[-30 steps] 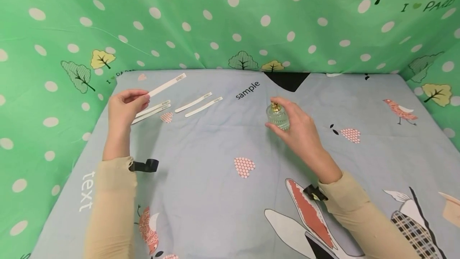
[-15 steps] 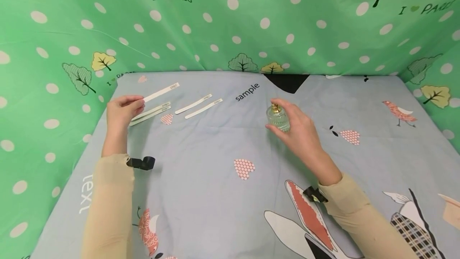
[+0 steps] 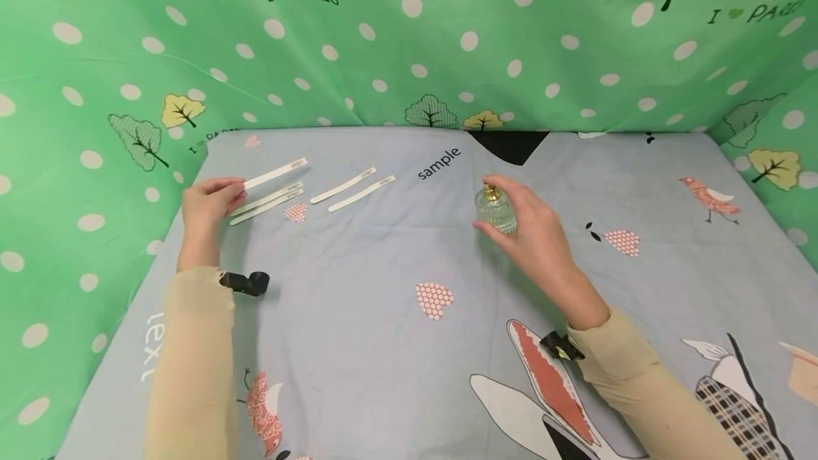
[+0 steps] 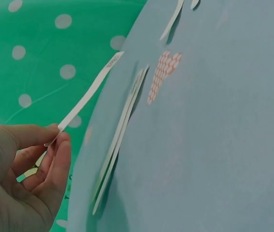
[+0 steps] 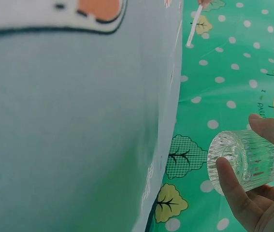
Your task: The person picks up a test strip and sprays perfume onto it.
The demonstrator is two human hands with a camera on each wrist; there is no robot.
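Note:
Between thumb and fingertips my left hand (image 3: 207,206) pinches one end of a white paper test strip (image 3: 276,173), its printed end pointing away to the right. Beneath it, two similar paper strips (image 3: 267,204) lie side by side on the cloth. Another pair of strips (image 3: 345,187) lies a little to their right. My right hand (image 3: 540,240) grips a clear glass perfume bottle (image 3: 495,210) with a gold neck, index finger at its top and thumb low on its side. In the right wrist view the ribbed base of the bottle (image 5: 243,157) shows, raised off the cloth.
A grey-blue printed cloth (image 3: 358,318) covers the table. Behind it and at both sides hangs a green dotted curtain (image 3: 358,41). Black wrist camera mounts (image 3: 246,282) sit on both sleeves.
My left hand has moved down and to the left with its paper strip, closer to the two strips below. My right hand and the perfume bottle stay nearly still.

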